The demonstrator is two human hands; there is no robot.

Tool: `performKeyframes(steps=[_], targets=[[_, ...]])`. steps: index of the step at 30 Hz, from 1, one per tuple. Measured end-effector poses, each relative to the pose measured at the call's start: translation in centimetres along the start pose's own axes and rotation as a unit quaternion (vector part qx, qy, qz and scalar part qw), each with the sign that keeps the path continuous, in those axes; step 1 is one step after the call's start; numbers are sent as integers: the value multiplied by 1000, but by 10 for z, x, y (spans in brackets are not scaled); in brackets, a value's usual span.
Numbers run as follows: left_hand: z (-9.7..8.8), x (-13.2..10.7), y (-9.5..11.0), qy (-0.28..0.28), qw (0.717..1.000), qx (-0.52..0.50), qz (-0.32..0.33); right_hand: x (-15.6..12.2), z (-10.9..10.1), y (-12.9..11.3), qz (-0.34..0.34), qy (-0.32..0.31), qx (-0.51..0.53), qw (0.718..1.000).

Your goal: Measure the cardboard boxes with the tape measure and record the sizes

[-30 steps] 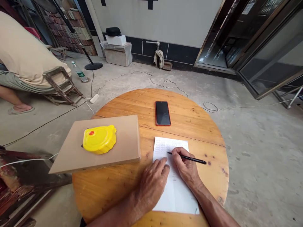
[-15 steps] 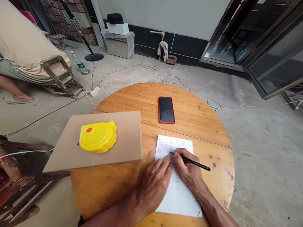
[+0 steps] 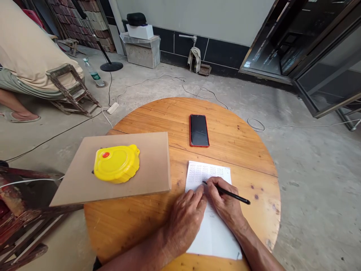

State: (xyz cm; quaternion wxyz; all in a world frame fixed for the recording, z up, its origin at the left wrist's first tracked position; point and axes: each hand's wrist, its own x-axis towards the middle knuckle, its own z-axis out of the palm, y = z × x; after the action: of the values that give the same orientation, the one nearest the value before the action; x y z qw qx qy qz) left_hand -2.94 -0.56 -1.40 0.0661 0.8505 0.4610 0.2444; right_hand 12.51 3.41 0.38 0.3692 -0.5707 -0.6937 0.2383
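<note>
A white sheet of paper [image 3: 214, 233], with rows of small handwritten marks across its top, lies on the round wooden table [image 3: 158, 116]. My right hand [image 3: 225, 199] is closed around a slim black pen [image 3: 234, 195], its tip touching the paper at the lowest written row. Beside it, my left hand [image 3: 187, 216] rests over the paper's left edge, holding nothing. Its fingers lie down on the sheet, their tips close to the pen tip. Beyond the paper, a phone in a red case [image 3: 199, 130] lies face up.
On the table's left, a flat cardboard box [image 3: 153, 162] overhangs the edge, bearing a yellow plastic case [image 3: 117, 163] with a red button. A person [image 3: 31, 56] sits on a low wooden chair [image 3: 73, 88] at the far left. Cables [image 3: 158, 79] run over the concrete floor.
The view has shifted very slightly. Both hands, the pen and the paper keep nearly the same places, and the pen tip stays on the same row.
</note>
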Motion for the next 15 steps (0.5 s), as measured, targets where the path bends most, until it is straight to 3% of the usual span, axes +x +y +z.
performKeyframes(steps=[15], targets=[[-3, 4, 0, 10, 1000, -6, 1, 0, 0, 1, 2, -14, 2, 1000]])
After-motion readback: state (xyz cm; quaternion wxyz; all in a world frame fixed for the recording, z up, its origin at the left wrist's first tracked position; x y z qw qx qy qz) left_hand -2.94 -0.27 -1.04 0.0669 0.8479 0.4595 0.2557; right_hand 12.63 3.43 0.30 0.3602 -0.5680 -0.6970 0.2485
